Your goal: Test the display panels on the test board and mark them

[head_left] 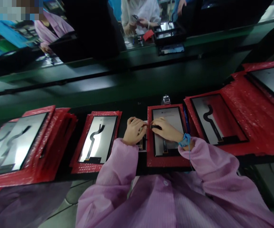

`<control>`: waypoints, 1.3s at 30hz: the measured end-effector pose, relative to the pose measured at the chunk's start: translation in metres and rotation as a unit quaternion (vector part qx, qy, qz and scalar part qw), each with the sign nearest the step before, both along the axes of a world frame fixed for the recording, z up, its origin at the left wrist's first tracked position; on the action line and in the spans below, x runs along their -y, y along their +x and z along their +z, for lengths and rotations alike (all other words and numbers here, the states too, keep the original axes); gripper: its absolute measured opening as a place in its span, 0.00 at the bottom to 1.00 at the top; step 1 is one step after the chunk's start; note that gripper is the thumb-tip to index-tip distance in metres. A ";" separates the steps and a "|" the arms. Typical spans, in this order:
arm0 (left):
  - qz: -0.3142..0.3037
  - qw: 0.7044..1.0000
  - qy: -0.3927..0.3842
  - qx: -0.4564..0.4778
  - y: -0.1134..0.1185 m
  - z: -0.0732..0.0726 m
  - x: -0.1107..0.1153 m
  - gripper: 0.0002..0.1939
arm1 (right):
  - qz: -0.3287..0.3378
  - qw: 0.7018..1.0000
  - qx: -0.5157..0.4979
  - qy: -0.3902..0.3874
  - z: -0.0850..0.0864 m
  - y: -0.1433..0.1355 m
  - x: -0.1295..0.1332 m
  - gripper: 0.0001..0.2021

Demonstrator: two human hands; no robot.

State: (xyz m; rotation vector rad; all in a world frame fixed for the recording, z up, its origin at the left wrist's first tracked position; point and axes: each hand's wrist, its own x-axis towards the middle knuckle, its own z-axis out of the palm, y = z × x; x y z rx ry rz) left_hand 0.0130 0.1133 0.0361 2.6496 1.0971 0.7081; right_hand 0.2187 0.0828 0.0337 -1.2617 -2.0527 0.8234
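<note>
Right hand (167,130) partly hides the screen panel (174,117).

No legible text; small print (167,112) on panel (175,118) unreadable.

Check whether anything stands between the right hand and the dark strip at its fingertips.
Nothing visible does: the right hand already touches the dark strip, over the screen panel. The metal object lies beyond the panel, out of the way.

Electronics workshop, screen panels (25,142), seated co-workers (141,12)
</note>
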 end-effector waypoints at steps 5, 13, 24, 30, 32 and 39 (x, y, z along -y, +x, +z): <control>-0.037 0.999 -0.024 -0.021 0.002 -0.002 0.003 0.14 | 0.016 1.000 0.007 -0.009 -0.001 -0.004 0.002 0.05; -0.046 0.998 -0.050 -0.012 0.006 -0.007 0.007 0.14 | 0.003 0.999 0.032 -0.010 -0.005 -0.009 0.005 0.07; -0.011 0.997 -0.066 0.030 0.007 -0.008 0.006 0.15 | 0.045 0.999 0.007 -0.011 0.004 0.000 0.002 0.11; 0.233 0.927 0.010 0.294 0.007 -0.011 0.012 0.18 | -0.123 0.991 -0.045 0.004 0.008 0.039 -0.017 0.17; 0.279 0.900 0.081 0.325 0.013 -0.010 0.027 0.24 | -0.239 0.969 0.046 0.050 0.005 0.052 -0.025 0.15; 0.052 0.998 0.036 0.017 0.042 -0.021 0.106 0.41 | -0.323 0.917 0.225 0.070 -0.010 0.061 -0.050 0.15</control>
